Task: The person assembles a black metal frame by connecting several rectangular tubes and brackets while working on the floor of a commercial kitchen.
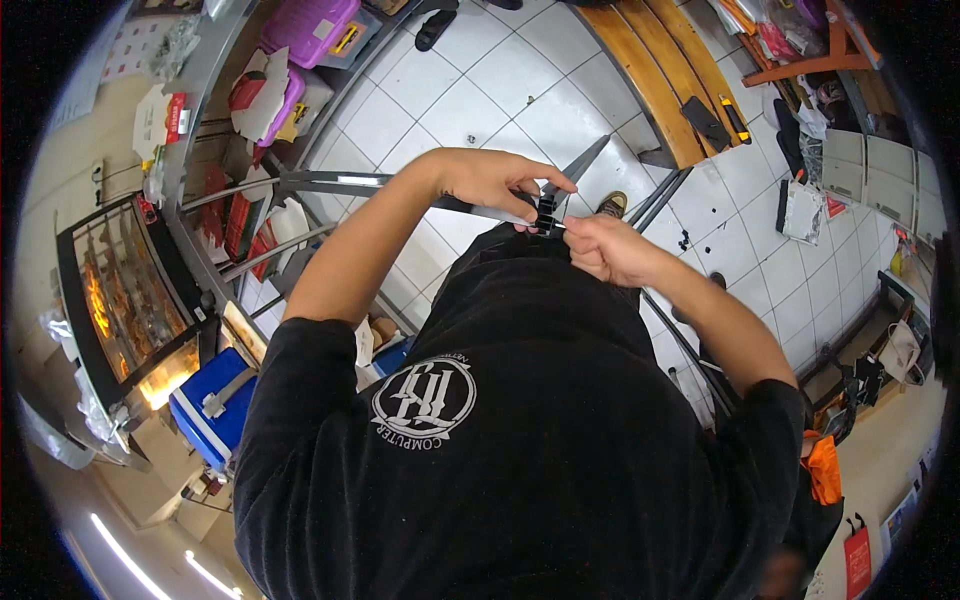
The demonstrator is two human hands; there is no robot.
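Observation:
In front of my waist, my left hand reaches in with its thumb and fingers closed around a small black fitting. A long grey metal bar runs from the left, behind my left forearm, towards this fitting. Beyond the fitting a pointed grey blade-like piece slants up to the right. Close on the right side, my right hand is curled into a pinch. From its fingertips a thin pale rod meets the fitting; the rest of the rod is hidden in the hand.
A wooden bench at the far right bears a dark flat case and a yellow-black cutter. Purple bins and boxes fill the left rack. Small black bits lie on the white tiled floor. A blue box stands left.

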